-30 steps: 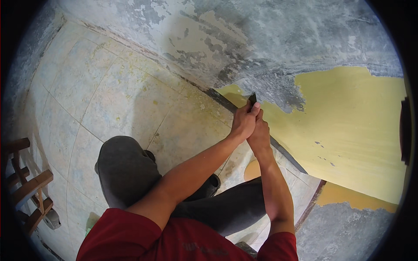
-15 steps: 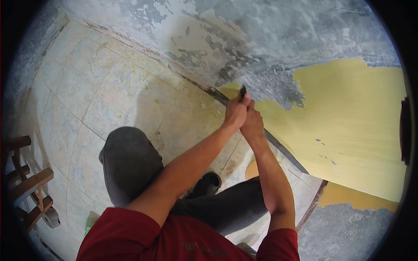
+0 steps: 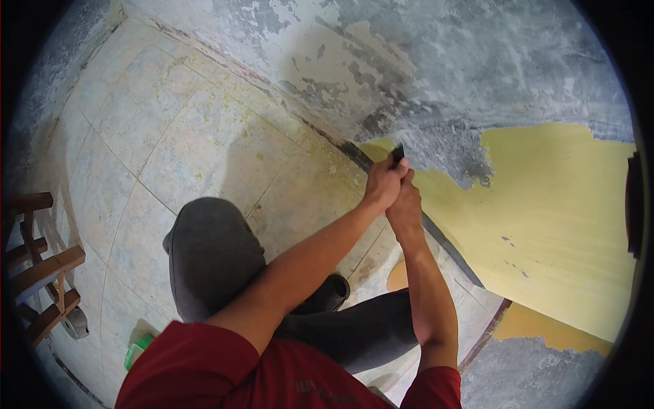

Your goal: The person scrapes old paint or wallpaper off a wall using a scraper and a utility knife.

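Both my hands are closed together around a scraper with a dark, flat blade [image 3: 398, 152]; its handle is hidden in my grip. My left hand [image 3: 383, 185] sits nearer the blade, and my right hand [image 3: 407, 206] wraps just behind it. The blade is at the foot of the wall, beside a small patch of yellow paint [image 3: 378, 147]. Above and to the right of it the wall shows bare grey plaster [image 3: 446, 158] with a ragged edge. Further right, a broad sheet of yellow paint [image 3: 552, 211] still covers the wall.
Pale floor tiles [image 3: 184, 143] with scattered paint flakes spread to the left. A wooden rack-like piece [image 3: 51, 273] stands at the left edge, with a grey roll [image 3: 76, 323] beside it. A green container [image 3: 138, 351] lies near my left sleeve. A dark strip [image 3: 449, 249] runs along the wall's base.
The view has shifted, so wall and floor sit lower and further right. My hands keep their grip near the same wall patch. More of the blade and the green container shows.
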`<state>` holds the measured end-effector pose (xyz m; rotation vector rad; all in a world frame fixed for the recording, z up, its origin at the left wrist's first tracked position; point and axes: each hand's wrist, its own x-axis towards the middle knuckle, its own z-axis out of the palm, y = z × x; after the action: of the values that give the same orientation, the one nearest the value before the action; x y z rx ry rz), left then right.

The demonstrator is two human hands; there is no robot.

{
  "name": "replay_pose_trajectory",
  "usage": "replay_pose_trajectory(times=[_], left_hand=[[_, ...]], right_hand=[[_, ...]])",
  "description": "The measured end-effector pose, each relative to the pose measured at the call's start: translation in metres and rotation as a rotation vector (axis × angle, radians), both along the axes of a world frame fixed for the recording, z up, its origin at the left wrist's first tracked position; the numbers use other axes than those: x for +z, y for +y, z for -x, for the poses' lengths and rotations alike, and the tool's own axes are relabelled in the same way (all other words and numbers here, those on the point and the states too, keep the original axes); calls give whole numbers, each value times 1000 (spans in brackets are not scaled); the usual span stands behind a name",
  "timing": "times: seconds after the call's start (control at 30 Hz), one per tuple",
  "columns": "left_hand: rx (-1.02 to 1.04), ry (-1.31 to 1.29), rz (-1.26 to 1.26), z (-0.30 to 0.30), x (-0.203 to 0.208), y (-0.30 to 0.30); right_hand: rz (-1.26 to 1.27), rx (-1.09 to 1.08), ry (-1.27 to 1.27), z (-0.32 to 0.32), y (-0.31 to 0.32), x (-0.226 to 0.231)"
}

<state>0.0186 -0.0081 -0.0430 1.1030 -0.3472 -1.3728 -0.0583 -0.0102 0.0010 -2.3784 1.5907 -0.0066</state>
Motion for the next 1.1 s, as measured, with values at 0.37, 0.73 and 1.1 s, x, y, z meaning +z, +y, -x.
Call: replay_pose_trajectory(times=[0.37, 0.73, 1.1], left_hand=[[14, -6, -6, -2, 5, 1], [10, -60, -29, 2, 11, 2], [-5, 80, -2, 9, 10, 16]], right_hand=[[-47, -46, -75, 0, -4, -1], [-81, -46, -186, 3, 0, 5], [-121, -74, -149, 16, -9, -8]])
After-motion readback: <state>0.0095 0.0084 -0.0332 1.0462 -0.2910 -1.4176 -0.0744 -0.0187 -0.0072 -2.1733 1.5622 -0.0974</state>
